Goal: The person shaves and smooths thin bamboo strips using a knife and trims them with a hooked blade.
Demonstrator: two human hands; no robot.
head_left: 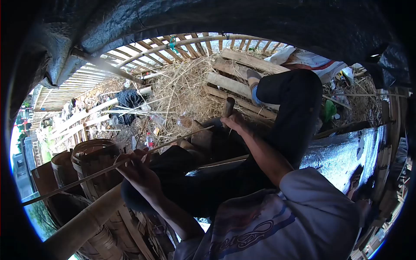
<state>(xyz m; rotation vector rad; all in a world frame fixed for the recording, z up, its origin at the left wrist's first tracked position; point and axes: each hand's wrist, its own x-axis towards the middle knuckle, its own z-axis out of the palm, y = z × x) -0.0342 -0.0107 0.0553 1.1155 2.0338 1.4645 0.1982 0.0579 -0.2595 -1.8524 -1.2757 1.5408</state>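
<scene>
My left hand (138, 170) is closed around a long, thin bamboo strip (93, 175). The strip slants from the lower left up across my lap, its tip ending short of my other hand. My right hand (235, 122) grips a tool with a thick wooden handle (229, 105), held upright above my lap. What lies below that fist is dark, so I cannot make out the tool's working end. Beneath the strip, by my knee, are a wooden block (202, 139) and dark shadow.
Woven bamboo baskets (93, 158) and a thick bamboo pole (84, 221) stand at my left. Ahead lie straw shavings (182, 86) and wooden slats (236, 86) under my foot. A slatted bamboo fence (151, 50) curves behind. Dark sheeting (242, 17) hangs overhead; silvery sheeting (340, 156) is at right.
</scene>
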